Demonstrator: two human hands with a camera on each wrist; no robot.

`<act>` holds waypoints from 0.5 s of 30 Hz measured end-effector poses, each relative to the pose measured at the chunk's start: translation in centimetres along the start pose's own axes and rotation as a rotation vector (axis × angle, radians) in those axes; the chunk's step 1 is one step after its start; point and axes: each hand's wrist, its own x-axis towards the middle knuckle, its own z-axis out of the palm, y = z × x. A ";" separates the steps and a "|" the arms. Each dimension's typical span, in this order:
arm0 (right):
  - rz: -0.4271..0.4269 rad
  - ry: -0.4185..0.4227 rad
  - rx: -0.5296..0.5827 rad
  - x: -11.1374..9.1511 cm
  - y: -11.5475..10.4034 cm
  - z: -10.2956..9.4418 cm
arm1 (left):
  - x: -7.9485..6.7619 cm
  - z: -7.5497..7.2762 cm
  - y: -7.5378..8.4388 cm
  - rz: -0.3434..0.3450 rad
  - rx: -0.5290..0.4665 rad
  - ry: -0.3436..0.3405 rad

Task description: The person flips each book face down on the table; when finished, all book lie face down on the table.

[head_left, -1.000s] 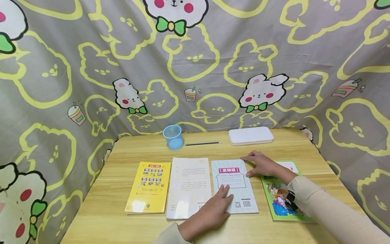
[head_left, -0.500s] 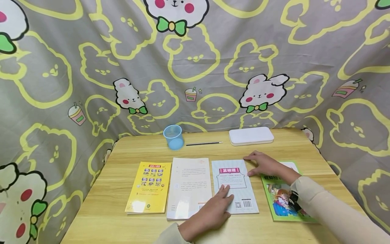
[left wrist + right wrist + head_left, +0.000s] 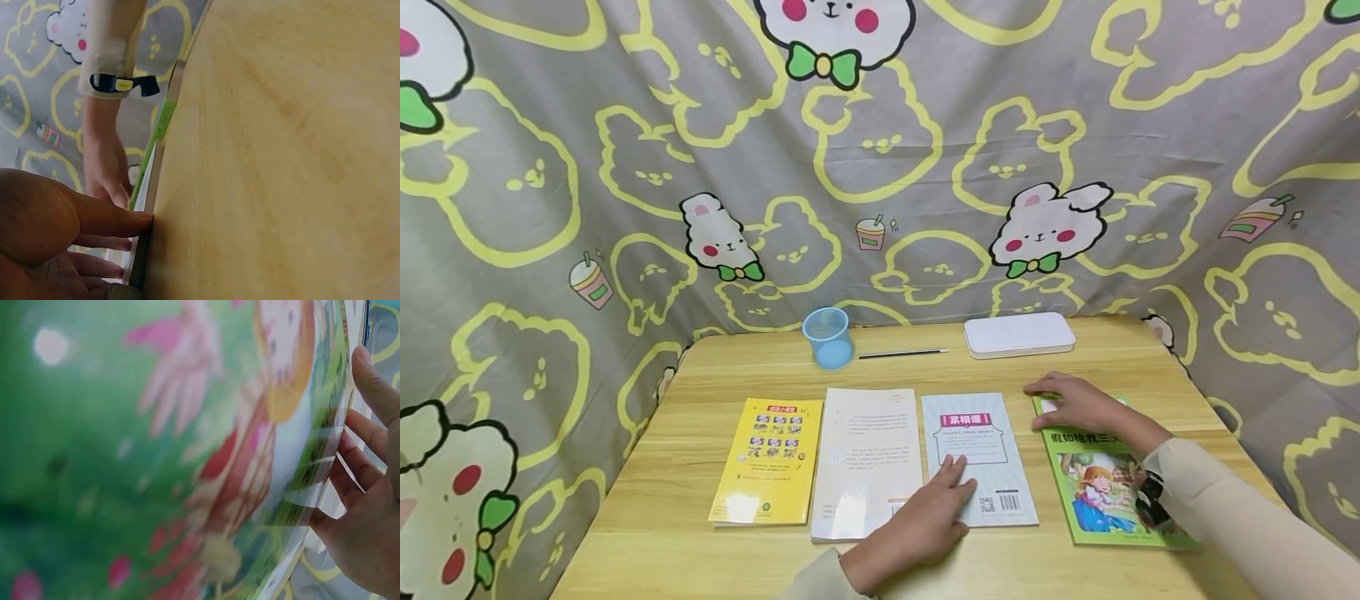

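Observation:
My left hand (image 3: 928,517) rests with extended fingers on the lower left of a pale blue book (image 3: 1003,471). In the left wrist view its thumb (image 3: 119,219) touches the book's near edge. My right hand (image 3: 1078,408) is over the upper part of a green picture-cover book (image 3: 1101,496), thumb and fingers spread. The right wrist view has the glossy green cover (image 3: 94,456) close up, with the right hand's fingers (image 3: 359,456) along its edge. Left of the pale blue book lie a white book (image 3: 861,458) and a yellow book (image 3: 763,487).
Behind the books, a blue mesh cup (image 3: 831,337), a thin dark pencil (image 3: 904,354) and a white case (image 3: 1019,334) stand along the back of the wooden table (image 3: 655,492). A patterned grey curtain (image 3: 925,175) hangs behind and at both sides.
My right hand has moved right from beside the pale blue book's upper right corner to the green book, uncovering more of its title. The left hand has stayed in place.

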 end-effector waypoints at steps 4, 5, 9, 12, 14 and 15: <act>-0.009 0.010 0.003 -0.6 0.5 -0.5 | 0.0 0.0 0.0 0.001 0.000 -0.001; -0.010 0.014 0.005 -0.8 0.6 -0.7 | 0.0 0.1 -0.1 0.001 -0.001 -0.001; -0.008 0.033 0.007 -1.5 1.3 -1.1 | 0.0 0.1 -0.1 0.006 0.003 0.002; 0.014 0.053 0.012 -2.0 2.0 -1.3 | 0.0 0.2 -0.1 0.010 0.005 0.004; 0.026 0.062 0.020 -2.3 2.5 -1.5 | 0.0 0.2 -0.1 0.011 0.006 0.004; 0.039 0.069 0.027 -2.4 2.8 -1.5 | 0.0 0.2 -0.1 0.010 0.006 0.004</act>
